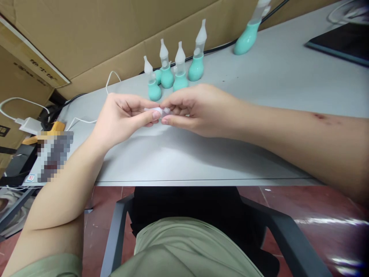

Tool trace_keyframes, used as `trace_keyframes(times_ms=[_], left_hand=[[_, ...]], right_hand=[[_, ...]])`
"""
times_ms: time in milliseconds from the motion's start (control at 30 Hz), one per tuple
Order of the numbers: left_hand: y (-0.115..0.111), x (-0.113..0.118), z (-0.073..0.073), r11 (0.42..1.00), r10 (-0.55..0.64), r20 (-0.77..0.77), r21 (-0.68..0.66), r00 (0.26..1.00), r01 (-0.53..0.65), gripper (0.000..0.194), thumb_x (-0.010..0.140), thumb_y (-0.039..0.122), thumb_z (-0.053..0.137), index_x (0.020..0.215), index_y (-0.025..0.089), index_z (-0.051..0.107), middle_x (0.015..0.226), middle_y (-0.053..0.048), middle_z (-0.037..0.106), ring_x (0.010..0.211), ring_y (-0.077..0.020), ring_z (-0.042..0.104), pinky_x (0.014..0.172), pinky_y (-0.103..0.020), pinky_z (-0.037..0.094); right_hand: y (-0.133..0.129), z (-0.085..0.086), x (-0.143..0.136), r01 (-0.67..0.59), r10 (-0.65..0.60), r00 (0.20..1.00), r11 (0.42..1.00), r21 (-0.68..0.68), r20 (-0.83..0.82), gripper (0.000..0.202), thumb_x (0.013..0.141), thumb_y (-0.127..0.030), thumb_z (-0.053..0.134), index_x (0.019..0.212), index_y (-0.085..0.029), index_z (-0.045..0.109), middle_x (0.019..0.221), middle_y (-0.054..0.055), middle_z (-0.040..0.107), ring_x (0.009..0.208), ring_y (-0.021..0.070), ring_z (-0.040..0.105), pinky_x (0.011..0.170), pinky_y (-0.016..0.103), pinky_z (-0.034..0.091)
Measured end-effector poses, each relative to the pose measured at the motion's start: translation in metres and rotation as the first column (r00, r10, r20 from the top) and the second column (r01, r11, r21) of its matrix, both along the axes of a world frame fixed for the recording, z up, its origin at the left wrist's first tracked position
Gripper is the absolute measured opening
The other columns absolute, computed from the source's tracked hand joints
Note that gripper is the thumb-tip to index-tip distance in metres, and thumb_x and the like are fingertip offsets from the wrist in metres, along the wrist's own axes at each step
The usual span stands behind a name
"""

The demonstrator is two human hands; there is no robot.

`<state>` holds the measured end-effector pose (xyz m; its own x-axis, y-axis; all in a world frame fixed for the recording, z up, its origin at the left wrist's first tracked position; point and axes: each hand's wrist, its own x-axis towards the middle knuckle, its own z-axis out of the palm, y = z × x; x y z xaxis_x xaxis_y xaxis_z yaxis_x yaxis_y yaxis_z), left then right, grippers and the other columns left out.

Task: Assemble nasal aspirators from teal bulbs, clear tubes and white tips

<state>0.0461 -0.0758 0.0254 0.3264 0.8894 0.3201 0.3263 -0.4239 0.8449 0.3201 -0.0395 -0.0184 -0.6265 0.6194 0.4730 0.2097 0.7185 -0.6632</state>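
Note:
Between my fingertips, over the grey table (184, 161), is a small translucent white nozzle piece (158, 110). My left hand (127, 115) pinches its left end between thumb and fingers. At its right end, my right hand (198, 109) grips the clear part with thumb and fingertips. Just beyond my hands stand several teal bulbs with clear tubes and white tips, among them a front-left one (154, 91) and a taller one (196, 68). Another teal bulb (246, 38) leans farther back on the right.
Cardboard (115, 34) rises along the table's back edge, with a black cable (221, 48) before it. A dark flat device (343, 42) lies at the back right. At the left are a white charger (31, 125), an orange object (54, 129) and a white cable.

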Motion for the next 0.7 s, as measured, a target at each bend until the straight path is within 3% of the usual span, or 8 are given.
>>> trace_keyframes(times_ms=[100, 200, 400, 533, 600, 700], left_hand=[[0.001, -0.003, 0.002, 0.997, -0.053, 0.011, -0.061, 0.999, 0.053, 0.042, 0.084, 0.062, 0.128, 0.102, 0.03, 0.107, 0.094, -0.003, 0.098, 0.084, -0.0245, 0.098, 0.082, -0.031, 0.088], [0.0, -0.004, 0.007, 0.985, -0.117, 0.032, -0.122, 0.993, 0.12, 0.036, 0.088, 0.06, 0.126, 0.101, 0.033, 0.107, 0.093, -0.002, 0.098, 0.085, -0.0221, 0.099, 0.084, -0.027, 0.088], [0.002, -0.015, 0.02, 0.977, -0.131, 0.029, -0.164, 0.991, 0.133, 0.036, 0.089, 0.068, 0.124, 0.1, 0.038, 0.107, 0.09, -0.002, 0.097, 0.082, -0.0204, 0.097, 0.077, -0.026, 0.085], [0.003, -0.027, 0.029, 1.0, -0.001, -0.234, -0.017, 0.972, -0.003, 0.048, 0.084, 0.069, 0.125, 0.099, 0.029, 0.105, 0.087, -0.004, 0.094, 0.074, -0.023, 0.088, 0.068, -0.035, 0.077], [0.002, -0.03, 0.032, 1.0, 0.007, -0.398, 0.027, 0.917, 0.004, 0.043, 0.089, 0.064, 0.12, 0.098, 0.027, 0.102, 0.088, -0.004, 0.094, 0.073, -0.024, 0.084, 0.066, -0.038, 0.071], [-0.001, -0.029, 0.034, 0.997, -0.065, -0.584, -0.015, 0.809, 0.069, 0.026, 0.098, 0.053, 0.102, 0.097, 0.027, 0.101, 0.093, -0.002, 0.097, 0.077, -0.0259, 0.086, 0.072, -0.041, 0.067]], right_hand=[[0.003, 0.0, 0.001, -0.029, 0.028, 0.999, 0.999, 0.032, 0.032, 0.013, 0.118, -0.031, 0.09, 0.11, -0.021, 0.092, 0.094, 0.002, 0.081, 0.086, 0.0178, 0.069, 0.079, 0.033, 0.049], [0.003, 0.004, 0.002, -0.068, 0.068, 0.997, 0.997, 0.028, 0.027, 0.019, 0.12, -0.038, 0.089, 0.116, -0.02, 0.094, 0.099, 0.002, 0.084, 0.09, 0.0183, 0.074, 0.08, 0.032, 0.053], [0.004, 0.01, 0.007, -0.194, 0.19, 0.981, 0.976, -0.1, -0.047, 0.034, 0.119, -0.055, 0.097, 0.123, -0.021, 0.097, 0.103, 0.003, 0.087, 0.092, 0.0187, 0.078, 0.084, 0.03, 0.062], [0.004, 0.009, 0.006, -0.188, 0.162, 0.978, 0.959, -0.212, -0.135, 0.038, 0.115, -0.058, 0.104, 0.119, -0.02, 0.098, 0.108, 0.006, 0.09, 0.095, 0.0194, 0.077, 0.084, 0.032, 0.063], [0.005, 0.008, 0.005, -0.17, 0.125, 0.977, 0.948, -0.27, -0.174, 0.037, 0.11, -0.057, 0.109, 0.119, -0.022, 0.098, 0.106, 0.006, 0.09, 0.095, 0.0199, 0.077, 0.085, 0.033, 0.064], [0.006, 0.007, 0.003, -0.15, 0.083, 0.975, 0.929, -0.339, -0.204, 0.032, 0.105, -0.053, 0.113, 0.117, -0.026, 0.099, 0.103, 0.004, 0.088, 0.096, 0.0211, 0.079, 0.085, 0.033, 0.067]])
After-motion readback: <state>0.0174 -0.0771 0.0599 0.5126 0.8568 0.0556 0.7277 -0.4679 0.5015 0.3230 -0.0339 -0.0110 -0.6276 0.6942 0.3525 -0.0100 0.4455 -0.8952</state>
